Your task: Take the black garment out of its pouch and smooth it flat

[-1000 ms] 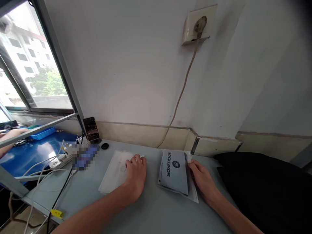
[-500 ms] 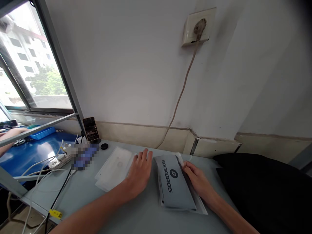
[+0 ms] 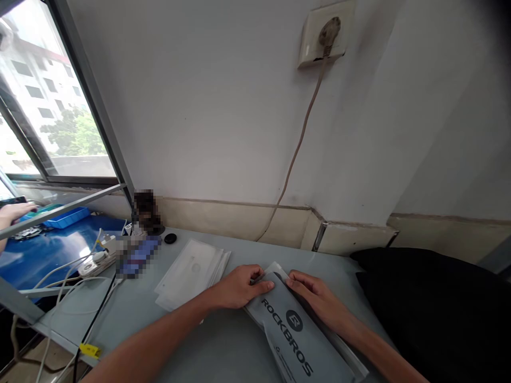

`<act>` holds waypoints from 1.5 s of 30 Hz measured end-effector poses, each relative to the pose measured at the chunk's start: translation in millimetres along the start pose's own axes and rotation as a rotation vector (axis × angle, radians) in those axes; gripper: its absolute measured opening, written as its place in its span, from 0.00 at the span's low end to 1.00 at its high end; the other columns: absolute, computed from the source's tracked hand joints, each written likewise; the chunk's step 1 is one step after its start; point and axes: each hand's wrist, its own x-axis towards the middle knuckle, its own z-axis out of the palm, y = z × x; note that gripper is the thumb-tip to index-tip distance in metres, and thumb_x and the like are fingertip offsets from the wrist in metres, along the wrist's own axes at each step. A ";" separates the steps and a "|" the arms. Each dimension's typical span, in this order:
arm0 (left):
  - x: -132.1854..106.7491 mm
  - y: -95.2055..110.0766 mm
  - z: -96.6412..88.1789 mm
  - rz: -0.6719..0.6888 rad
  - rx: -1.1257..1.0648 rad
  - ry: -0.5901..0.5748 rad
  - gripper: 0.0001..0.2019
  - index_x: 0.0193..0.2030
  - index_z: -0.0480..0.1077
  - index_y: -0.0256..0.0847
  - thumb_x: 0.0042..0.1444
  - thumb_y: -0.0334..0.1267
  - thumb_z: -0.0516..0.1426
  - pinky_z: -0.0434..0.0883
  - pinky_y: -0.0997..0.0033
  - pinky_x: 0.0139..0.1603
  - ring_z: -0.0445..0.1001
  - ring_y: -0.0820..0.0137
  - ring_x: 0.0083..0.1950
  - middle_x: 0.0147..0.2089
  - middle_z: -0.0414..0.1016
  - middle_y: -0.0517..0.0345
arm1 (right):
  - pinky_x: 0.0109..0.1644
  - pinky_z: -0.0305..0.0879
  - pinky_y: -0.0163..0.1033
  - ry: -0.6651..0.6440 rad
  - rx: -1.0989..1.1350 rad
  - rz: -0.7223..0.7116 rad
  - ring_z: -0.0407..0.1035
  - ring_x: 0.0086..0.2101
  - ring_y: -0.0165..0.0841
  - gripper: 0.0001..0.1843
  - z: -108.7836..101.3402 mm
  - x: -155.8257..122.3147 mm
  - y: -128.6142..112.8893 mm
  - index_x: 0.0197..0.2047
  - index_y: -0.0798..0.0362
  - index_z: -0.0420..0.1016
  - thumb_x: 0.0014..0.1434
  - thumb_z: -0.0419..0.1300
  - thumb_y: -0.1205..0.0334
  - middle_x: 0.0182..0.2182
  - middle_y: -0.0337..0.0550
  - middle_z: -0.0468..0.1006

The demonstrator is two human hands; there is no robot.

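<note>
A grey plastic pouch [image 3: 287, 335] printed ROCKBROS lies tilted before me, its lower end cut off by the picture's bottom edge. On its upper left corner my left hand [image 3: 245, 287] is closed, thumb on top and fingers curled beneath. My right hand [image 3: 313, 295] pinches the pouch's upper right edge, where a clear margin shows. Whether the pouch's mouth is parted cannot be made out. To the left of my left hand, several flat translucent plastic bags [image 3: 189, 271] are stacked on the grey table [image 3: 223, 346].
A black cloth item [image 3: 431, 314] fills the table's right side. At left are a phone-like item [image 3: 139, 255], a small black disc [image 3: 170, 238], a power strip [image 3: 99, 260] and cables. Another person's hand [image 3: 16, 211] is beyond the metal frame, over a blue table [image 3: 64, 250].
My left hand has moved from beside the stacked bags to the pouch's upper left corner and closed on it. The pouch has come nearer and turned.
</note>
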 end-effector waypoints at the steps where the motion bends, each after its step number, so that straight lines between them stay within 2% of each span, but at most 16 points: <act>1: 0.5 -0.8 -0.5 0.011 -0.046 -0.024 0.25 0.38 0.70 0.40 0.63 0.64 0.57 0.64 0.71 0.35 0.69 0.68 0.36 0.36 0.72 0.58 | 0.31 0.58 0.36 0.009 0.011 -0.004 0.58 0.27 0.32 0.26 1.1 -0.3 -1.2 0.31 0.48 0.70 0.61 0.60 0.33 0.25 0.34 0.66; 4: 1.9 -2.9 -0.1 -0.012 -0.194 -0.131 0.27 0.42 0.70 0.40 0.60 0.66 0.60 0.65 0.72 0.35 0.70 0.69 0.37 0.37 0.72 0.57 | 0.32 0.59 0.35 0.035 0.016 -0.039 0.59 0.29 0.32 0.24 3.9 0.4 -1.9 0.36 0.48 0.73 0.62 0.60 0.33 0.28 0.35 0.68; 8: 3.5 -3.6 1.9 -0.077 -0.256 -0.210 0.29 0.41 0.69 0.41 0.55 0.67 0.63 0.62 0.72 0.31 0.68 0.71 0.32 0.33 0.70 0.60 | 0.32 0.56 0.35 0.035 0.001 -0.047 0.55 0.29 0.31 0.26 6.8 2.3 2.7 0.30 0.48 0.68 0.64 0.59 0.33 0.26 0.33 0.61; 11: 4.7 -3.3 3.4 -0.071 -0.273 -0.205 0.28 0.39 0.69 0.41 0.55 0.68 0.62 0.61 0.72 0.32 0.65 0.72 0.31 0.32 0.68 0.61 | 0.32 0.56 0.35 0.026 -0.008 -0.042 0.55 0.29 0.31 0.27 9.0 2.8 6.4 0.30 0.49 0.67 0.64 0.58 0.33 0.26 0.33 0.60; 16: 5.8 -5.7 6.0 -0.013 -0.250 -0.218 0.28 0.37 0.68 0.41 0.59 0.69 0.59 0.58 0.72 0.31 0.60 0.73 0.30 0.30 0.63 0.63 | 0.31 0.58 0.35 -0.015 0.022 -0.018 0.59 0.29 0.32 0.25 11.1 3.6 10.8 0.36 0.48 0.71 0.64 0.59 0.33 0.26 0.33 0.65; 20: 6.0 -10.0 8.5 0.024 -0.213 -0.162 0.29 0.34 0.67 0.40 0.62 0.69 0.55 0.57 0.72 0.31 0.58 0.73 0.31 0.30 0.60 0.63 | 0.30 0.56 0.35 -0.022 0.016 -0.024 0.57 0.27 0.31 0.24 11.6 3.7 11.1 0.33 0.48 0.71 0.63 0.61 0.35 0.25 0.33 0.64; 24: 7.3 -14.0 10.9 0.014 -0.234 -0.165 0.28 0.40 0.69 0.40 0.61 0.67 0.58 0.57 0.72 0.32 0.59 0.73 0.31 0.31 0.65 0.63 | 0.32 0.57 0.36 -0.056 -0.018 -0.049 0.59 0.29 0.32 0.25 13.0 3.9 9.4 0.32 0.49 0.71 0.64 0.61 0.36 0.26 0.34 0.65; 28: 10.1 -14.4 12.5 -0.028 -0.268 -0.158 0.25 0.37 0.67 0.41 0.59 0.64 0.60 0.57 0.72 0.33 0.59 0.73 0.31 0.31 0.64 0.64 | 0.31 0.55 0.36 -0.069 -0.046 -0.045 0.56 0.28 0.30 0.25 12.6 3.9 12.0 0.31 0.49 0.70 0.65 0.59 0.35 0.25 0.33 0.61; 32: 10.5 -8.6 11.2 0.026 -0.243 -0.106 0.22 0.35 0.64 0.42 0.63 0.60 0.59 0.58 0.71 0.35 0.59 0.72 0.32 0.31 0.61 0.65 | 0.28 0.49 0.35 -0.093 -0.011 -0.019 0.51 0.25 0.28 0.25 9.7 3.7 14.0 0.32 0.49 0.66 0.65 0.59 0.35 0.24 0.30 0.55; 36: 11.1 -1.7 -1.2 0.043 -0.207 -0.013 0.20 0.35 0.63 0.42 0.64 0.58 0.57 0.58 0.71 0.35 0.59 0.71 0.33 0.32 0.61 0.64 | 0.30 0.49 0.35 -0.069 -0.029 -0.048 0.50 0.28 0.29 0.26 7.4 3.8 10.7 0.30 0.49 0.64 0.66 0.57 0.35 0.27 0.32 0.54; 40: 15.5 -3.1 -28.3 0.028 -0.225 0.171 0.21 0.32 0.62 0.42 0.62 0.58 0.59 0.57 0.71 0.34 0.58 0.71 0.31 0.29 0.59 0.65 | 0.29 0.49 0.34 -0.031 -0.020 -0.047 0.49 0.27 0.28 0.28 6.9 5.5 10.1 0.29 0.50 0.64 0.65 0.58 0.34 0.26 0.32 0.54; 45: 19.9 -14.7 -60.6 0.012 -0.285 0.263 0.24 0.33 0.61 0.43 0.61 0.62 0.60 0.58 0.72 0.32 0.59 0.72 0.30 0.30 0.60 0.65 | 0.26 0.62 0.34 0.026 0.024 -0.005 0.60 0.24 0.29 0.27 4.9 8.4 16.2 0.29 0.49 0.65 0.62 0.58 0.33 0.25 0.31 0.59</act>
